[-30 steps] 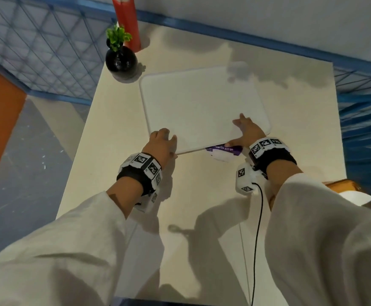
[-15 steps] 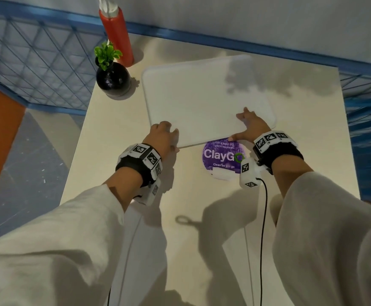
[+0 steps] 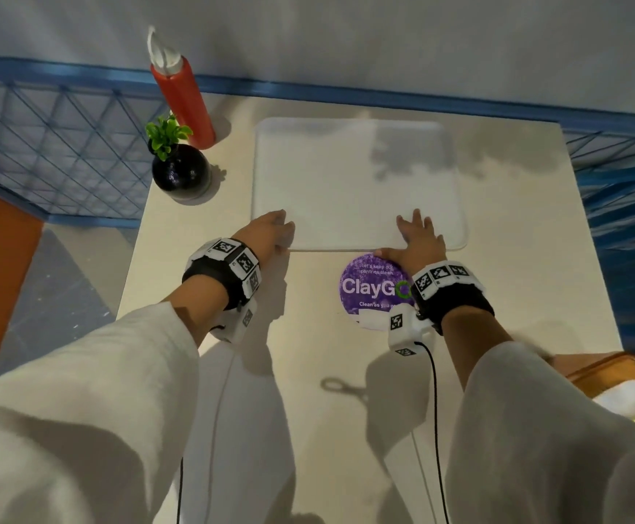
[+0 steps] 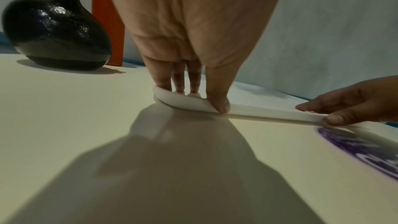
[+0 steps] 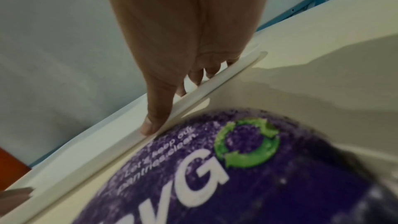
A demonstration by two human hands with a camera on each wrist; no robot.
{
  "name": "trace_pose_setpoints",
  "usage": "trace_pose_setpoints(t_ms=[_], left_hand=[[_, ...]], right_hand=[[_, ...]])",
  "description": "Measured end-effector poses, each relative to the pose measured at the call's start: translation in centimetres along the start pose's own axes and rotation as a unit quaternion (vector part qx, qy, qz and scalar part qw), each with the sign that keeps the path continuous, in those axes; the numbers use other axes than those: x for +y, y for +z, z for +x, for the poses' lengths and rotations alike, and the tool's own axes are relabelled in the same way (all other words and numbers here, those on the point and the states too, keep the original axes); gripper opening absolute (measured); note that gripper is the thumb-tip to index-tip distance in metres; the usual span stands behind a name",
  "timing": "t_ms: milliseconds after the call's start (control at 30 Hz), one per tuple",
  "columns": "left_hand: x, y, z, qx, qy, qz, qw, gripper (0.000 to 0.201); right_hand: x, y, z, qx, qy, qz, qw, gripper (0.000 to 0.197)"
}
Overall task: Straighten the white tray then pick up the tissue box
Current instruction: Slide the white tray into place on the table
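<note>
The white tray (image 3: 357, 183) lies flat on the cream table (image 3: 308, 372), its edges square with the table's. My left hand (image 3: 270, 232) pinches the tray's near-left corner (image 4: 183, 101), fingers on top and thumb against the rim. My right hand (image 3: 418, 240) holds the near edge further right, fingers spread on top and thumb on the rim (image 5: 150, 125). An orange-brown tissue box (image 3: 610, 372) with white tissue showing stands at the table's right edge, partly hidden behind my right sleeve.
A black round vase (image 3: 180, 172) with a green plant and a tall red bottle (image 3: 183, 92) stand left of the tray. A round purple ClayGo sticker (image 3: 372, 285) lies on the table below my right hand. Blue lattice railing (image 3: 43, 145) borders the table.
Both hands have turned the tray and pushed it away from me. It went from skewed to square with the table, and the purple sticker it covered is now bare.
</note>
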State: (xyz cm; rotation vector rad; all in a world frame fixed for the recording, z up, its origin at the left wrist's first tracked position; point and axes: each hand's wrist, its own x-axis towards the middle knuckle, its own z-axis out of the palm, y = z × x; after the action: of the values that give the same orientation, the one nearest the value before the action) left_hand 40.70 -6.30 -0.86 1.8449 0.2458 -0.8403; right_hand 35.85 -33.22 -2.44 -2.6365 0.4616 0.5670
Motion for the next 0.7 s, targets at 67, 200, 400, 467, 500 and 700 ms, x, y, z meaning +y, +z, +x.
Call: trace_pose_setpoints(t_ms=[67, 200, 400, 467, 500, 700], left_hand=[[0.0, -0.1, 0.4, -0.003, -0.003, 0.014, 1.0, 0.079], [0.9, -0.3, 0.0, -0.004, -0.001, 0.021, 1.0, 0.068], [1.5, -0.6, 0.8, -0.007, 0.03, 0.043, 0.999, 0.056], [1.3, -0.7, 1.3, 0.0, 0.036, 0.056, 0.998, 0.055], [1.2, -0.7, 1.5, 0.003, 0.039, 0.064, 0.997, 0.055], [1.3, -0.7, 1.3, -0.008, 0.084, 0.308, 0.948, 0.047]], right_hand=[[-0.3, 0.0, 0.0, -0.004, 0.008, -0.008, 1.0, 0.088], [-0.7, 0.1, -0.1, -0.004, 0.023, -0.004, 1.0, 0.088], [-0.9, 0.2, -0.1, 0.003, 0.034, 0.014, 0.999, 0.088], [-0.9, 0.3, -0.1, 0.004, 0.036, 0.013, 0.999, 0.088], [-0.8, 0.3, -0.1, 0.004, 0.037, 0.015, 0.999, 0.088], [-0.8, -0.1, -0.6, 0.008, 0.036, 0.091, 0.995, 0.093]])
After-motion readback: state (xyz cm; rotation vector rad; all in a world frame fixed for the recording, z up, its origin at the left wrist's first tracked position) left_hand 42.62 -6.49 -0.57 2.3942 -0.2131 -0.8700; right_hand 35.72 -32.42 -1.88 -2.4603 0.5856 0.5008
